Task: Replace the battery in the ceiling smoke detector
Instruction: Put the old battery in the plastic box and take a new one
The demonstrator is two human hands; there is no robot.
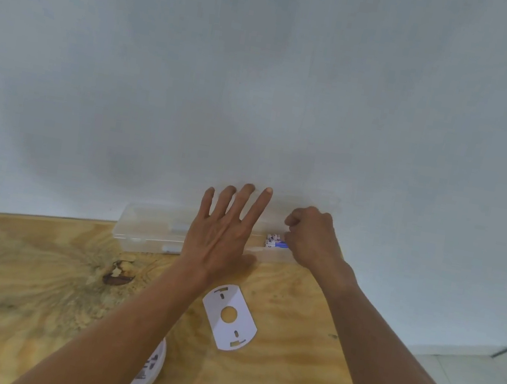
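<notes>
Counter (33,273): plywood, bare, matt, swirling grain, dark knot
Storage box (146,228): clear plastic, smooth, faintly glossy, see-through
Mounting plate (230,317): white plastic, smooth, matt, flat, with cut slots and round hole
Smoke detector (147,374): white plastic shell, smooth, part hidden under forearm
Batteries (274,241): printed wrap, white and blue, slight sheen, blurred
Wall (263,77): painted, pale, matt, even
</notes>
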